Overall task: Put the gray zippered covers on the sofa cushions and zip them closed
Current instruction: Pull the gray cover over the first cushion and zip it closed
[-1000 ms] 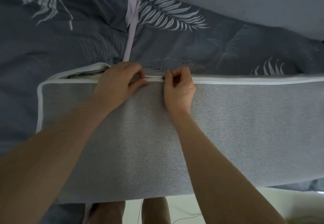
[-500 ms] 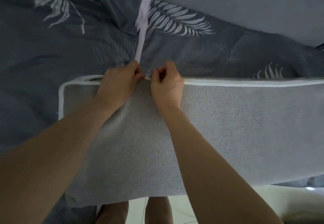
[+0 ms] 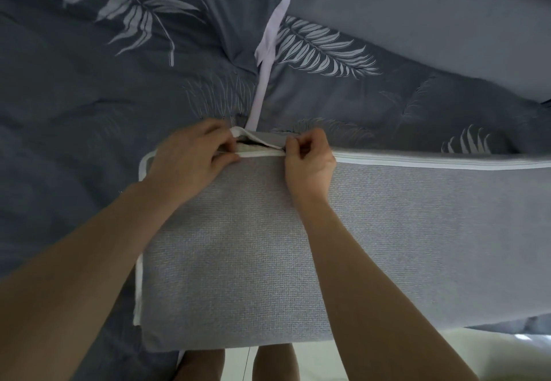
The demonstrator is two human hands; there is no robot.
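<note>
The gray-covered cushion [image 3: 238, 246] lies across a leaf-print duvet [image 3: 74, 112], with a pale fabric strip [image 3: 268, 52] running up behind it. The left hand [image 3: 190, 157] pinches the cover's open edge. The right hand [image 3: 310, 160] pinches the zipper, its curled fingers hiding the pull. The gap [image 3: 256, 145] between the hands is unzipped.

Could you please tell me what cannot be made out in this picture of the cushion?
All in the head view:
The zipper pull is hidden between the right hand's pinching fingers.
The cover's right end is cut off by the picture's edge.
The zipper's left end lies under the left hand.
Inside the opening, only a sliver of cushion shows.
</note>
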